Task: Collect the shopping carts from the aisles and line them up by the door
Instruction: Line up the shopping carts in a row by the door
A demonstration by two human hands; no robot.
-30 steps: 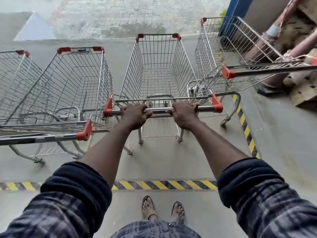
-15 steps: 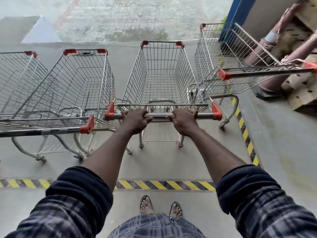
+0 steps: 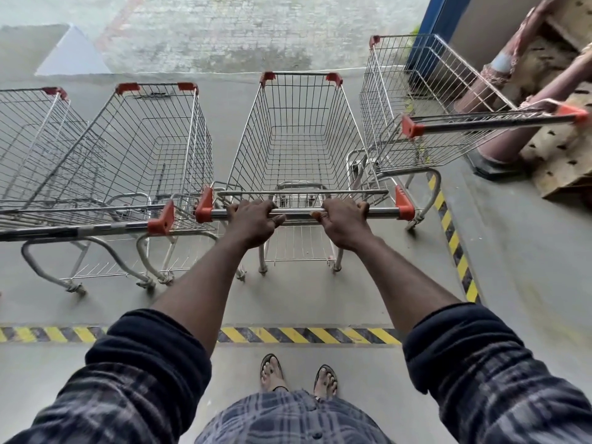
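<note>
The left hand (image 3: 256, 219) and the right hand (image 3: 344, 222) each grip the handle bar (image 3: 301, 214) of the centre cart (image 3: 253, 139), fingers curled over the bar between its two orange end caps. The centre cart stands in the middle of the frame on the grey concrete floor (image 3: 528, 251), with its basket pointing toward the top of the frame. Just left of it stands the second cart (image 3: 153, 139), parallel, the two handle ends nearly touching. The third cart (image 3: 32, 139) sits at the left edge, partly cut off. The fourth cart (image 3: 400, 107) stands at the upper right, angled, with its handle running toward the right edge. A horizontal hazard stripe (image 3: 307, 335) crosses the lower frame between the carts and the person's sandalled feet (image 3: 272, 371). A second hazard stripe (image 3: 455, 245) runs up the right side. A blue post (image 3: 432, 30) stands at the upper right.
</note>
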